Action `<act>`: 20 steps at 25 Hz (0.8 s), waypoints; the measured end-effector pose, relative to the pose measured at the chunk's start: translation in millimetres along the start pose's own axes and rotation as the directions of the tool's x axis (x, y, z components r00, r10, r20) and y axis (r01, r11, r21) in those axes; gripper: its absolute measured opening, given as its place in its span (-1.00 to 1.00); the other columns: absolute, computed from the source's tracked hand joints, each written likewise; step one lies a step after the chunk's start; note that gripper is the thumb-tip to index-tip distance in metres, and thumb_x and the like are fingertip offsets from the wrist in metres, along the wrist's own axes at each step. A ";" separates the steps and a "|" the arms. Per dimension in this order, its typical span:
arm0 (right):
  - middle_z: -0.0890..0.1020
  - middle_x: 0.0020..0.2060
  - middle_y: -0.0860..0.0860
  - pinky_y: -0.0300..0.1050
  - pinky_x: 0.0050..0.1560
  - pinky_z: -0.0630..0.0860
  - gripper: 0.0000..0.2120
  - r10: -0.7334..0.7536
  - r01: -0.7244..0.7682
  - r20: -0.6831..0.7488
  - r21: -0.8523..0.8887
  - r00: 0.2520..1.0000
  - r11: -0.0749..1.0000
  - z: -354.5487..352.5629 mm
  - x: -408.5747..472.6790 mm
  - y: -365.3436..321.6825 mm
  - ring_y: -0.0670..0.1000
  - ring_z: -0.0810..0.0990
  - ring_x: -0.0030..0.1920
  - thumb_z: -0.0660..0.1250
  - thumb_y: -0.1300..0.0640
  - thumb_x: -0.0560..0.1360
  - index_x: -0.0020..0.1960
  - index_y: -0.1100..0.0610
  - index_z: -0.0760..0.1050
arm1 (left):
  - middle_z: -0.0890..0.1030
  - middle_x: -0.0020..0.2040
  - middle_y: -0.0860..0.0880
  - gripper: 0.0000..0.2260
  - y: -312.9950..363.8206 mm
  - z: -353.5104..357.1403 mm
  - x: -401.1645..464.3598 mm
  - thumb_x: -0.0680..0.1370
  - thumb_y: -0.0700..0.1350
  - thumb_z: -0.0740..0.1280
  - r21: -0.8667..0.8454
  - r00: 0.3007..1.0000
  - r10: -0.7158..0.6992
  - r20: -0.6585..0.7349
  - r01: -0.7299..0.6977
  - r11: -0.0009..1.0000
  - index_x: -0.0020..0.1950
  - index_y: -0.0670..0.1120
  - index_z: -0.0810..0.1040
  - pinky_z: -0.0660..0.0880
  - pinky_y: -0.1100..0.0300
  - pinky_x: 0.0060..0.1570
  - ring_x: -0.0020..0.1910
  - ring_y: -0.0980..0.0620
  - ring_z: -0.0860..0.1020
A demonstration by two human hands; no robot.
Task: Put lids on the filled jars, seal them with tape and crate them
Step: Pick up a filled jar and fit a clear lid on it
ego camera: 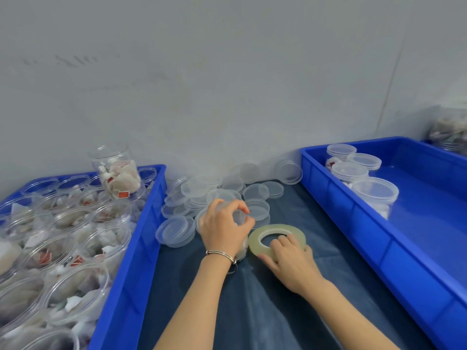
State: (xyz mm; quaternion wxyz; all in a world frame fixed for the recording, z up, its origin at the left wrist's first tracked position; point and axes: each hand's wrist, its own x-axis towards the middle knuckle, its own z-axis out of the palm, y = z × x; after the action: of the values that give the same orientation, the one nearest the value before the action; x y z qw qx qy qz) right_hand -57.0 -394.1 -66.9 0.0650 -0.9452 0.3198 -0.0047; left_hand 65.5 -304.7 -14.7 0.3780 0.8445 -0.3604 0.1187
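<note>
Left hand [223,227] grips a lidded jar [240,218] from above; right hand [290,261] clasps the tape roll [276,238] beside it. Sealing seems next: find the tape's end.

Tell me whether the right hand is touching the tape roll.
Touching. The head view shows the right hand resting on the tape roll, fingers curled over its near rim into the central hole.

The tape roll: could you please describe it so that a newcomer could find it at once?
Look between the two blue crates, on the dark cloth. In front of the pile of clear lids lies the tape roll, under the right hand. It alone is a yellowish open ring.
</note>
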 end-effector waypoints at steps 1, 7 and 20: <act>0.40 0.14 -0.04 0.16 0.24 0.30 -0.57 -0.003 0.003 0.020 0.000 1.000 1.000 3.9 3.4 1.2 0.03 0.28 0.30 0.00 -0.26 0.59 0.14 0.07 0.38 | 0.50 -0.16 0.10 -0.93 1.5 -1.3 -1.5 0.37 0.02 0.43 0.003 1.000 -0.003 0.002 0.003 1.000 -0.19 0.11 0.59 0.45 0.09 -0.05 -0.10 0.05 0.52; 0.15 0.47 -0.11 0.17 0.42 0.15 -0.03 -0.182 0.228 -0.147 0.425 0.972 0.876 1.7 18.2 -17.2 -0.05 0.10 0.49 0.38 -0.28 0.32 0.54 -0.02 -0.04 | 0.55 -0.16 0.10 -0.91 4.3 -5.7 -9.8 0.31 0.04 0.47 -0.139 0.999 -0.048 -0.007 0.046 0.989 -0.33 0.14 0.57 0.52 0.05 -0.08 -0.14 0.10 0.56; 0.47 0.20 -0.13 -0.50 0.15 0.31 -0.40 0.176 0.494 -0.730 0.599 0.660 0.631 -83.1 -8.7 27.4 -0.25 0.44 0.19 0.53 0.27 0.33 0.30 0.12 0.38 | 0.39 0.43 0.01 -0.69 112.0 9.8 -9.8 0.58 -0.02 0.27 -0.425 0.926 0.352 -0.135 -0.375 0.824 0.33 0.07 0.49 0.21 -0.15 0.38 0.48 0.06 0.22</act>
State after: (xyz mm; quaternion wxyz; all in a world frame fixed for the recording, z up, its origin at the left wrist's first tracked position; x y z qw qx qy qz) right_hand -84.7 -420.3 12.3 0.3195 -0.7675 0.1902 -0.5223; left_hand -20.4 -357.6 35.8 0.5396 0.6485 -0.5223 0.1245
